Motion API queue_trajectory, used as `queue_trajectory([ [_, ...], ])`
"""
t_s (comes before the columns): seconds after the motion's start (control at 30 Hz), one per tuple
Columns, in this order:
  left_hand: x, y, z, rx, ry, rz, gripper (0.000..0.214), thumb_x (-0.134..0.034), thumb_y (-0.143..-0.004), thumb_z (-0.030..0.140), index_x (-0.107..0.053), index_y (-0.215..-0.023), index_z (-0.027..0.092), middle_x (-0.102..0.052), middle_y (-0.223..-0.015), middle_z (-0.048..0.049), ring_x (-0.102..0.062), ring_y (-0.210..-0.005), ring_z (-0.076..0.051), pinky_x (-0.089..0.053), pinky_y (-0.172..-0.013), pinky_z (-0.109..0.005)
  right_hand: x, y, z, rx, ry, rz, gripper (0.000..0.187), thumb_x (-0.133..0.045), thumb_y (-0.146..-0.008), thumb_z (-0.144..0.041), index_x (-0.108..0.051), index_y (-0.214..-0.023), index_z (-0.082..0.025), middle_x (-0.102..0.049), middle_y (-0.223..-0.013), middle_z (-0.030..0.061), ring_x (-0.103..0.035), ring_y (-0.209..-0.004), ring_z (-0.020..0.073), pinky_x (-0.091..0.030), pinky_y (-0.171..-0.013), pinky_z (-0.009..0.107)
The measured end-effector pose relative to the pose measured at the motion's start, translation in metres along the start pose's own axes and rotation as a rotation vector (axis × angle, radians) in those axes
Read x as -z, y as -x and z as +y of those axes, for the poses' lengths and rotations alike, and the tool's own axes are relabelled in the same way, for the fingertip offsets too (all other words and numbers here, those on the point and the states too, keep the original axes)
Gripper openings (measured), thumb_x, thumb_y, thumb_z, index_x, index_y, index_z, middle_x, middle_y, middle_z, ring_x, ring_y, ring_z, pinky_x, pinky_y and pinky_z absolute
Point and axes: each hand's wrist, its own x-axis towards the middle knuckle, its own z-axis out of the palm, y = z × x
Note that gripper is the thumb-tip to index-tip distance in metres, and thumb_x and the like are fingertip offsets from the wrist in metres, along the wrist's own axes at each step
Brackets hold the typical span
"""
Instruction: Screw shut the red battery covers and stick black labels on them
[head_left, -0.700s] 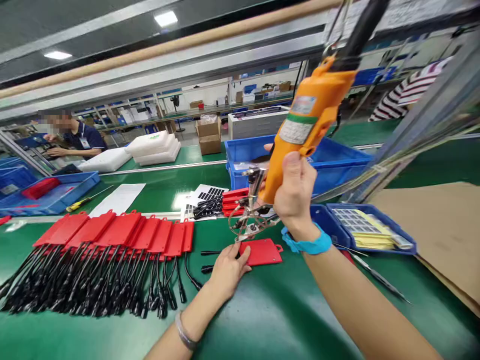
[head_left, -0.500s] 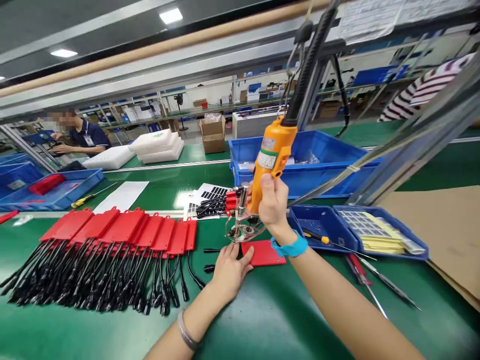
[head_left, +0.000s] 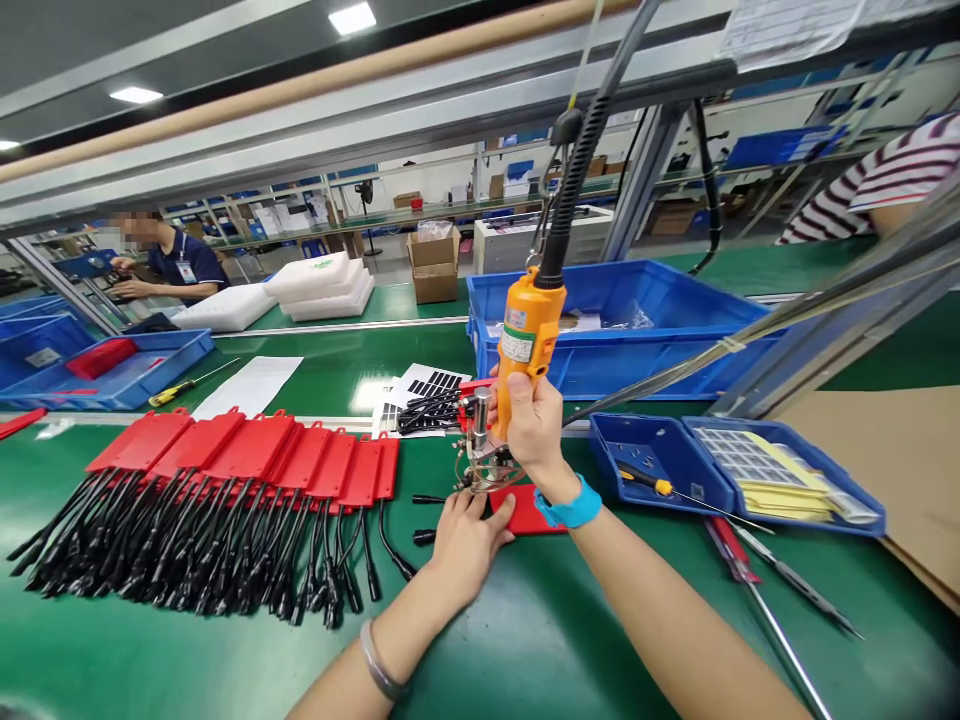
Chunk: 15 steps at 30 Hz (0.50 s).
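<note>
My right hand (head_left: 534, 425) is wrapped round an orange electric screwdriver (head_left: 527, 315), which hangs from a cable. The driver's metal head (head_left: 481, 430) points down over the near end of a red plastic case (head_left: 526, 512) lying on the green bench. Thumb on the case, my left hand (head_left: 465, 545) holds it down, its fingertips close beneath the driver head. Two black cable ends (head_left: 424, 537) stick out left of my fingers. The bit's tip is hidden. To the left lies a row of red cases (head_left: 247, 450) with black cables.
A large blue bin (head_left: 637, 360) stands behind the screwdriver. On the right are a blue tray with screws (head_left: 637, 455), a tray of labels (head_left: 772, 470) and tweezers (head_left: 810, 590). Papers (head_left: 251, 385) lie behind the red row. A co-worker (head_left: 172, 260) sits far left.
The screwdriver and my right hand have moved slightly left and lower, and the tool stands more upright. My left hand stays on the case. The view has shifted a little.
</note>
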Motion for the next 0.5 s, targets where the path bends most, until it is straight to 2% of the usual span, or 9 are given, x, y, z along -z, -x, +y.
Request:
queue_trajectory([
  [0.13, 0.009, 0.002, 0.002, -0.002, -0.006, -0.006, 0.047, -0.059, -0.095, 0.038, -0.052, -0.14, 0.028, -0.059, -0.13, -0.0115, -0.055, -0.117, -0.03, -0.049, -0.096, -0.044, 0.004, 0.004, -0.014, 0.037, -0.007, 0.014, 0.053, -0.056, -0.082, -0.071, -0.06, -0.091, -0.019, -0.056, -0.056, -0.0021, -0.05, -0.042, 0.0126, -0.043, -0.038, 0.025],
  [0.23, 0.015, 0.003, 0.003, 0.007, 0.06, 0.001, 0.049, -0.061, -0.094, 0.032, -0.05, -0.141, 0.028, -0.054, -0.132, -0.0138, -0.053, -0.113, -0.032, -0.05, -0.09, -0.047, 0.013, -0.001, -0.047, 0.091, -0.014, 0.067, 0.051, -0.056, -0.084, -0.068, -0.062, -0.097, -0.019, -0.056, -0.057, -0.0024, -0.049, -0.039, 0.0117, -0.039, -0.033, 0.024],
  [0.37, 0.014, 0.0, 0.001, 0.078, 0.252, 0.032, 0.041, -0.076, -0.083, 0.04, -0.067, -0.121, 0.029, -0.056, -0.118, -0.0081, -0.055, -0.103, -0.027, -0.05, -0.088, -0.041, 0.025, -0.011, -0.093, 0.181, 0.001, 0.138, 0.045, -0.058, -0.087, -0.063, -0.068, -0.103, -0.021, -0.057, -0.06, -0.0001, -0.053, -0.042, 0.0133, -0.043, -0.036, 0.026],
  [0.43, 0.011, -0.002, 0.0, 0.118, 0.288, 0.045, 0.045, -0.081, -0.076, 0.044, -0.07, -0.116, 0.027, -0.055, -0.108, -0.0066, -0.057, -0.099, -0.025, -0.052, -0.085, -0.037, 0.03, -0.01, -0.102, 0.175, 0.013, 0.147, 0.046, -0.058, -0.087, -0.064, -0.07, -0.105, -0.024, -0.057, -0.061, 0.0012, -0.054, -0.044, 0.0147, -0.044, -0.036, 0.028],
  [0.5, 0.007, -0.004, 0.0, 0.149, 0.321, 0.057, 0.048, -0.084, -0.073, 0.044, -0.071, -0.115, 0.027, -0.053, -0.103, -0.0051, -0.058, -0.095, -0.023, -0.053, -0.081, -0.034, 0.033, -0.004, -0.099, 0.149, 0.02, 0.148, 0.047, -0.058, -0.086, -0.065, -0.07, -0.105, -0.024, -0.058, -0.062, 0.0018, -0.056, -0.045, 0.0159, -0.046, -0.037, 0.03],
])
